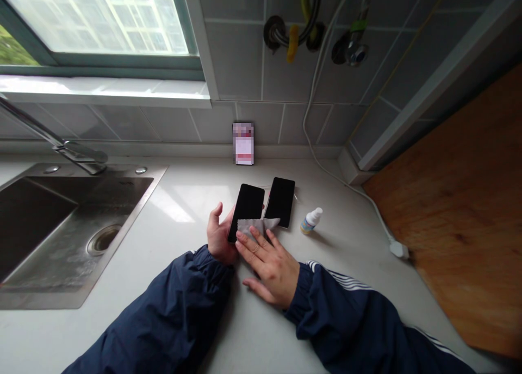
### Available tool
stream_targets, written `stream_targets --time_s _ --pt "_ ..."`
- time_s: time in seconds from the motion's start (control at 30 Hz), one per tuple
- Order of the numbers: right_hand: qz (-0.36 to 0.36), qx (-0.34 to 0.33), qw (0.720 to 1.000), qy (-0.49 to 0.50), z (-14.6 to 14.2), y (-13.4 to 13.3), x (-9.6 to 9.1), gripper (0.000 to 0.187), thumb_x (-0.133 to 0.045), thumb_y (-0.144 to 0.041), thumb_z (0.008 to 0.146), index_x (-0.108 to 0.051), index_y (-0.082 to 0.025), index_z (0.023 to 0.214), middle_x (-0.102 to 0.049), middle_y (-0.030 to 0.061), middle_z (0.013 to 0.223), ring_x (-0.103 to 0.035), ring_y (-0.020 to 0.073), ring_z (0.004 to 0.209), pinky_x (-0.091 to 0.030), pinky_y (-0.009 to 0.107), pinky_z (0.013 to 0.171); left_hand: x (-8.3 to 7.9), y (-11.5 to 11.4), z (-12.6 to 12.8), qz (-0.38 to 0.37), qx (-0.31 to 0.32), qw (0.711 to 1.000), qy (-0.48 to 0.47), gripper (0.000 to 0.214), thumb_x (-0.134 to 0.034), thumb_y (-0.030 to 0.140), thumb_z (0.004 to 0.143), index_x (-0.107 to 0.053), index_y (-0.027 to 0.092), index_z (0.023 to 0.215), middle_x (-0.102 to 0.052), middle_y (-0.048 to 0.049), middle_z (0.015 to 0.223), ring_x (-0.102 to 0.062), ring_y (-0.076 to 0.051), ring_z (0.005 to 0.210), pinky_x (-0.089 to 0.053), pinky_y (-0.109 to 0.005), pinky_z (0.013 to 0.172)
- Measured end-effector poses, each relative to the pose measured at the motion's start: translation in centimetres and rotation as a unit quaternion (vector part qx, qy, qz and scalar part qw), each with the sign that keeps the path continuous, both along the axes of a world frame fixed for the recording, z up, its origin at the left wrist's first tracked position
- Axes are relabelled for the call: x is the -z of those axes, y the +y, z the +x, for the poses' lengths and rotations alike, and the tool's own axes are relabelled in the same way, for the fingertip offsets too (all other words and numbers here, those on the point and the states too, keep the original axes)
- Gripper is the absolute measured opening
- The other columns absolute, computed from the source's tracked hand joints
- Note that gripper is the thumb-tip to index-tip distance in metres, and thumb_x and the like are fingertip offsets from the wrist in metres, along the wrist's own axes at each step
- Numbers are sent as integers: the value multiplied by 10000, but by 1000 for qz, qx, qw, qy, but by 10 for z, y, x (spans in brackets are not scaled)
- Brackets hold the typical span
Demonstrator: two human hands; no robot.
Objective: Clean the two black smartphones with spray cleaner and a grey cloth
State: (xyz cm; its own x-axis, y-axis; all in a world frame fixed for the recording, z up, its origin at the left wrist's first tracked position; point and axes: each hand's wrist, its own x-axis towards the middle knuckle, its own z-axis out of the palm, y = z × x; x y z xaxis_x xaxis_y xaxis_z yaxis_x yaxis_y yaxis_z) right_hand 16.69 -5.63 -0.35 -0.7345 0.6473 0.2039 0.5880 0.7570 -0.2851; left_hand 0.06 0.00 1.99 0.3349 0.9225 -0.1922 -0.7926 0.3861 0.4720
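Note:
A black smartphone (247, 203) rests slightly tilted in my left hand (221, 237), which supports its left edge and underside. The left thumb stands out away from the phone, and the other fingers are mostly hidden beneath it. A grey cleaning cloth (249, 225) with a zigzag edge lies across the phone's lower part. On top of the cloth, my right hand (267, 263) lies flat with its fingers stretched and spread. Just to the right, a second black smartphone (281, 200) lies on the counter. A small white spray bottle (311, 220) stands upright beyond it.
A phone with a lit, pixelated screen (243, 144) leans against the tiled wall. On the left are a steel sink (161, 178) and a faucet (81, 155). A white cable (326, 173) runs down to a plug (398, 249) near the wooden panel (460, 211) on the right.

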Motion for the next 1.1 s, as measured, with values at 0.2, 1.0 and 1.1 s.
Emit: stream_targets --time_s 0.2,1.0,1.1 --pt "21 7 1000 -7 0 1 6 891 -671 -441 953 -229 -127 1659 -183 97 1729 -67 328 1624 -162 600 1292 3 -3 1 11 44 999 -6 739 -419 632 979 -457 154 1541 -661 -186 1402 -641 -387 1280 -423 -543 1149" --pt "154 167 972 66 11 18 1 715 -270 -519 1098 -44 -174 1682 -252 86 1720 -182 330 1604 -267 625 1231 9 -6 3 24 71 995 59 636 -643 612 874 -722 112 1259 -771 -172 1182 -687 -401 1192 -479 -493 1076" --pt "167 191 964 82 10 18 1 733 -286 -535 1094 -33 -180 1683 -260 84 1720 -184 325 1605 -254 593 1250 7 -7 4 37 78 994 66 667 -645 622 867 -699 129 1313 -754 -165 1237 -686 -393 1190 -490 -478 1059"
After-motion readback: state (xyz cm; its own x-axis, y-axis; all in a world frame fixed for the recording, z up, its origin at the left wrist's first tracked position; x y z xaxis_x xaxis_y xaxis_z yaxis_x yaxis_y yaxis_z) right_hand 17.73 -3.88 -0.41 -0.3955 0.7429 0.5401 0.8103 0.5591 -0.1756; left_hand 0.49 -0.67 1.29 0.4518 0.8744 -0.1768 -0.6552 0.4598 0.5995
